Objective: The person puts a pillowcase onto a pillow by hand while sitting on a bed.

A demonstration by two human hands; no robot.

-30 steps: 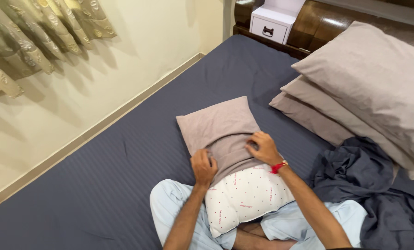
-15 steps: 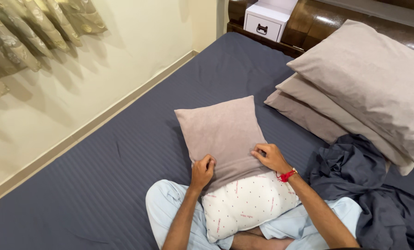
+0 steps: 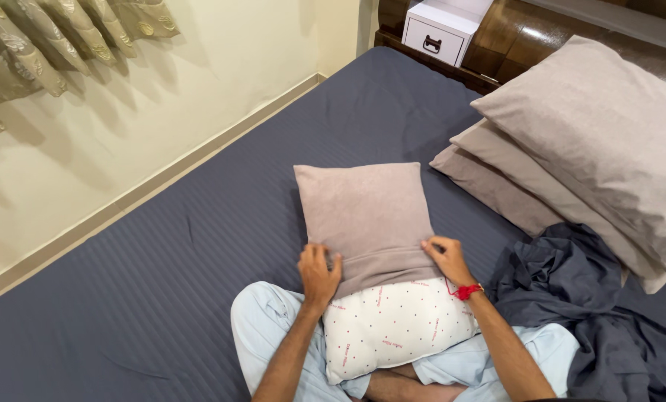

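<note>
Both hands grip the open edge of a taupe pillowcase (image 3: 366, 216): the left hand (image 3: 318, 272) and right hand (image 3: 446, 257) are closed on its hem. The white dotted pillow (image 3: 396, 327) (half covered) rests on the person's lap, on the bed (image 3: 199, 260).

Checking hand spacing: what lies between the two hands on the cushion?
In the head view, between left hand and right hand lies the bunched open edge of the taupe fabric cover over the white dotted cushion.

Stacked pillows (image 3: 571, 149), crumpled dark sheet (image 3: 571, 298) – white box (image 3: 441, 30), curtain (image 3: 65, 37)
</note>
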